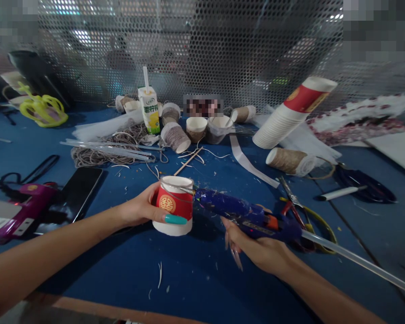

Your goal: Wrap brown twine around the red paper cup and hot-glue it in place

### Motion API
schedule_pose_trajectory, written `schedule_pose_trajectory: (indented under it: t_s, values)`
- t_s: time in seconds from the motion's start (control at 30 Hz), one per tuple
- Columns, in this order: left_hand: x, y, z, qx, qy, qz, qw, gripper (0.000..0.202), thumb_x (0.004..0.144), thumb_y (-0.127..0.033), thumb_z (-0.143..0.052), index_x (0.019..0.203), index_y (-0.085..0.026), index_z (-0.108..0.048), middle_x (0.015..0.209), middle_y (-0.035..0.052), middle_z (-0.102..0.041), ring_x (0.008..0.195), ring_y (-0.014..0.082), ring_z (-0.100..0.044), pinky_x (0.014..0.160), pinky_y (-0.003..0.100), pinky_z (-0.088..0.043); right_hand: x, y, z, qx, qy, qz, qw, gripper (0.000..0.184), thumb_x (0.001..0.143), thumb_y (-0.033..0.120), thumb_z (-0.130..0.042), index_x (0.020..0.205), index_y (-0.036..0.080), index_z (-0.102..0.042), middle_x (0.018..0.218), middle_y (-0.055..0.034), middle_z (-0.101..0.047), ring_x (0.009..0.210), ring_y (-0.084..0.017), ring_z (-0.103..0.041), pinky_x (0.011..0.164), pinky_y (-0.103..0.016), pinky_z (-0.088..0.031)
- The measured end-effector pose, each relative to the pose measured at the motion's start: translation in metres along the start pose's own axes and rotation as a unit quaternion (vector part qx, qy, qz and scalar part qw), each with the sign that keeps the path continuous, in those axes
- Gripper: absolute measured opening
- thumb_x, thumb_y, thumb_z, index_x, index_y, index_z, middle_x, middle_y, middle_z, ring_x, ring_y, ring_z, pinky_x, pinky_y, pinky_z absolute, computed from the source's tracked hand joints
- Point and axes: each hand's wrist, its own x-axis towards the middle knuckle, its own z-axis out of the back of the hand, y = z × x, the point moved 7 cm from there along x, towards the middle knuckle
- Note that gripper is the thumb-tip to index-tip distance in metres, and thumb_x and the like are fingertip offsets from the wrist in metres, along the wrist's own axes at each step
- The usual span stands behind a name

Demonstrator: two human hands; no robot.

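Note:
My left hand (151, 204) is wrapped round a red and white paper cup (175, 207) with a gold emblem, held over the blue table. A thin cord (180, 194) circles the cup near its rim. In my right hand (253, 243) is a dark blue glue gun (226, 202), its nozzle at the right side of the cup near the cord. A long clear glue stick (357, 261) sticks out of the gun's back end. Red and yellow handled scissors (292, 195) lie behind my right hand, partly hidden by the gun.
Behind are a tangle of grey cord (101, 153), a drink carton (149, 110), several cord-wrapped cups and a leaning stack of paper cups (283, 117). A phone (81, 191) and a purple device (33, 207) lie at left. A perforated metal panel (189, 49) bounds the back.

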Motion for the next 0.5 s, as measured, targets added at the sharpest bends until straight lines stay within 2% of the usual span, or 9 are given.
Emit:
schedule_pose_trajectory:
  t_s: [0.13, 0.3, 0.5]
  values:
    - [0.0019, -0.0029, -0.0036, -0.001, 0.015, -0.017, 1.000, 0.057, 0.057, -0.009, -0.079, 0.111, -0.020, -0.065, 0.095, 0.0043, -0.074, 0.083, 0.0178, -0.069, 0.075, 0.027, -0.053, -0.0005, -0.0010, 0.0003, -0.009, -0.003, 0.003, 1.000, 0.038, 0.085, 0.024, -0.048, 0.047, 0.023, -0.043, 0.038, 0.0036, -0.051, 0.038, -0.012, -0.054, 0.044, -0.024, -0.046]
    - [0.0025, -0.0026, -0.0043, 0.013, 0.019, -0.014, 1.000, 0.057, 0.057, -0.013, -0.080, 0.111, -0.018, -0.065, 0.096, 0.0070, -0.074, 0.085, 0.0214, -0.069, 0.079, 0.032, -0.053, 0.0022, -0.0023, -0.0008, 0.011, 0.024, 0.016, 1.000, 0.037, 0.083, 0.024, -0.052, 0.046, 0.023, -0.044, 0.038, 0.0040, -0.051, 0.038, -0.012, -0.054, 0.043, -0.023, -0.047]
    - [0.0020, -0.0031, -0.0053, -0.002, 0.027, -0.009, 1.000, 0.054, 0.057, -0.016, -0.079, 0.109, -0.017, -0.065, 0.096, 0.0081, -0.074, 0.085, 0.0237, -0.069, 0.080, 0.036, -0.052, 0.0027, -0.0024, 0.0002, 0.024, 0.021, 0.007, 0.999, 0.033, 0.083, 0.025, -0.051, 0.050, 0.023, -0.045, 0.038, 0.0038, -0.051, 0.036, -0.013, -0.055, 0.041, -0.023, -0.047]
